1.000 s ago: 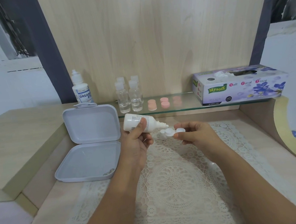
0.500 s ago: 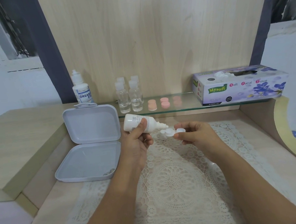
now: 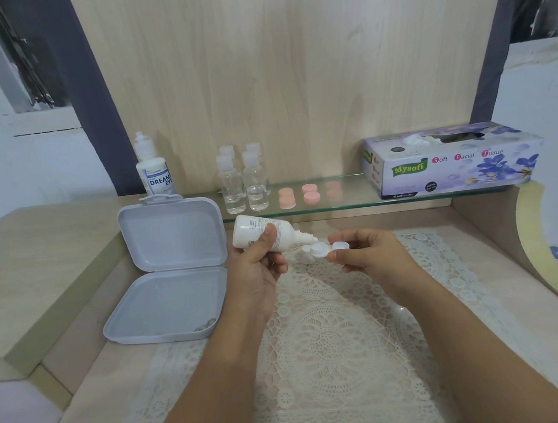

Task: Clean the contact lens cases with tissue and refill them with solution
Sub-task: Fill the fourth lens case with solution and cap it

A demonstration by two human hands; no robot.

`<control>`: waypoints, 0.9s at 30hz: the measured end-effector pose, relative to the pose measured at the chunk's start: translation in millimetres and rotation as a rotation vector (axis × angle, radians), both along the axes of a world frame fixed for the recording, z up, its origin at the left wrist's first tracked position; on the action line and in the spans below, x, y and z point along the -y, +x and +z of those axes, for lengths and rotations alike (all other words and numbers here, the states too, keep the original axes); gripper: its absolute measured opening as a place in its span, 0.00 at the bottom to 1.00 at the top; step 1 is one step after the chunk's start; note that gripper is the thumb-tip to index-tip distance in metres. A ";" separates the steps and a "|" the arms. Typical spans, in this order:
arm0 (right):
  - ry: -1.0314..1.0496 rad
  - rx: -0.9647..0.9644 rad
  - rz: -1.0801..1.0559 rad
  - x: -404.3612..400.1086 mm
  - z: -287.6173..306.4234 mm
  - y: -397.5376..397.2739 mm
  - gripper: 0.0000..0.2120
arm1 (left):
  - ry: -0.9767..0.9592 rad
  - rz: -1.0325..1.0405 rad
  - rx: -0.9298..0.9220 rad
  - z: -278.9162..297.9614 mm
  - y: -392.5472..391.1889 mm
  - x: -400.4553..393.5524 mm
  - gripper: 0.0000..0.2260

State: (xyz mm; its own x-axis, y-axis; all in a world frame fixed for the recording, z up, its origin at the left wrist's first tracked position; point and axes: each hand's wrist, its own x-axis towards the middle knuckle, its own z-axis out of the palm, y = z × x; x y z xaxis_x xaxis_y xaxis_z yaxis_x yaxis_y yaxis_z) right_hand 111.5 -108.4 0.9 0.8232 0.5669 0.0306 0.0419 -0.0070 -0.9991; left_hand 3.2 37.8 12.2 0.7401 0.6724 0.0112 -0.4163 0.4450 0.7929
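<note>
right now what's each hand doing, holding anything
Left hand: fingers curled round the white solution bottle, tipped toward the case.
Right hand: pinching the white lens case.

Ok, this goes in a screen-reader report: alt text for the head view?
The left hand tips a white bottle over an open lens case pinched in the right hand, above a lace mat.

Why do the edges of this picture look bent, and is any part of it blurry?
Head view: the wide-angle lens bows the desk edges and the wall panel outward. Light is soft and even, shadows faint. The glass shelf mirrors the pink discs. The centre is fairly sharp: left hand tilting the bottle over the lens case held by the right hand; corners smear.
</note>
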 end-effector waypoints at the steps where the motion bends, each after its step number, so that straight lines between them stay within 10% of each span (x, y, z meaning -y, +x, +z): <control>1: 0.000 0.001 0.000 0.0 -0.1 0.1 0.11 | -0.001 0.002 -0.001 0.0 0.0 0.0 0.25; 27: 0.017 -0.005 0.008 0.1 1.3 -1.8 0.11 | 0.000 0.009 -0.016 0.5 0.3 0.5 0.22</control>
